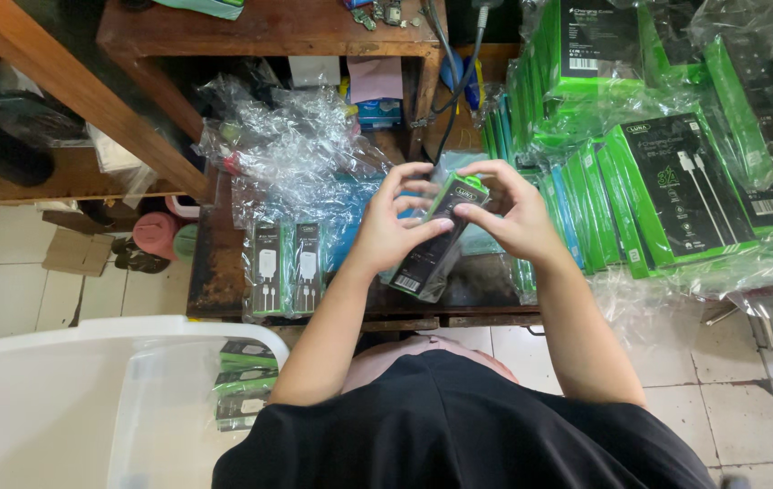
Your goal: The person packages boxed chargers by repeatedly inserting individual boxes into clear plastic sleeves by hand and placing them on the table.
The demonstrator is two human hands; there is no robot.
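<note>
I hold a slim black and green boxed charger (434, 244) in a clear plastic sleeve over the low dark table (214, 272). My left hand (396, 226) grips its left side, thumb on the front. My right hand (515, 213) pinches the top end of the box and the sleeve's mouth. Two more sleeved boxes (285, 269) stand side by side on the table to the left of my hands.
Rows and stacks of green boxes (676, 190) in plastic fill the right side. A heap of clear plastic bags (291, 149) lies behind my hands. A white plastic tub (88, 398) with several boxes inside sits at lower left. A wooden table (269, 27) stands beyond.
</note>
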